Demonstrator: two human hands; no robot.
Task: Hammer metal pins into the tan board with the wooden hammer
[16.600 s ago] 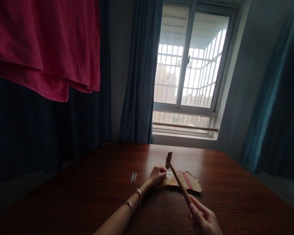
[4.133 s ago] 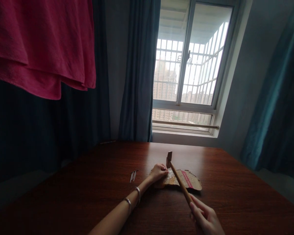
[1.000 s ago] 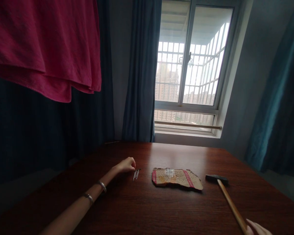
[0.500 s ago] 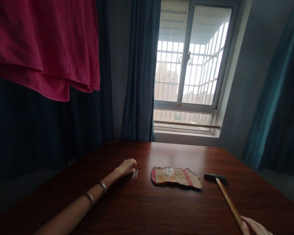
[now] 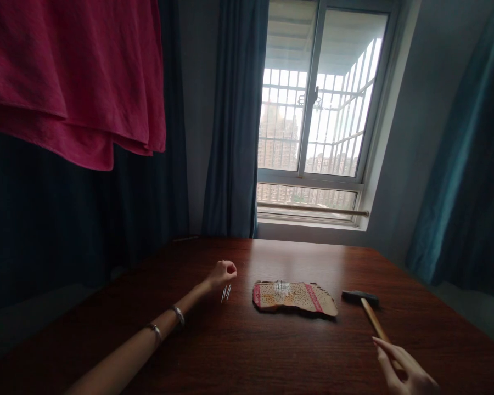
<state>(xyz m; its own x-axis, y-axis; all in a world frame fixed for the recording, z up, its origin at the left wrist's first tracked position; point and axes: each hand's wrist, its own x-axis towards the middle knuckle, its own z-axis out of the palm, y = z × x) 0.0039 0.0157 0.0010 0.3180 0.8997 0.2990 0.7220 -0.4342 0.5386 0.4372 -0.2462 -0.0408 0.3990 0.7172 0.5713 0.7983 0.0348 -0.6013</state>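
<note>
My left hand point(image 5: 223, 272) is lifted just above the table, thumb and fingertips pinched together on a nail that is itself mostly hidden by the fingers. Several loose nails point(image 5: 226, 293) lie on the wood just below that wrist. A torn, patterned piece of cardboard point(image 5: 294, 299) lies flat in the middle, with a few nails point(image 5: 279, 284) standing upright near its far edge. At the lower right, my right hand point(image 5: 407, 367) is around the wooden handle of a hammer point(image 5: 379, 323), whose dark head rests on or close to the table.
The brown wooden table point(image 5: 247, 351) reaches back to a window point(image 5: 310, 137) with bars outside. Blue curtains point(image 5: 234, 120) hang on both sides. A pink cloth point(image 5: 78, 82) hangs at the upper left.
My left hand has risen and moved slightly right, away from the loose nails; one nail near its fingertips is gone from the table. My right hand has slid forward along the hammer handle.
</note>
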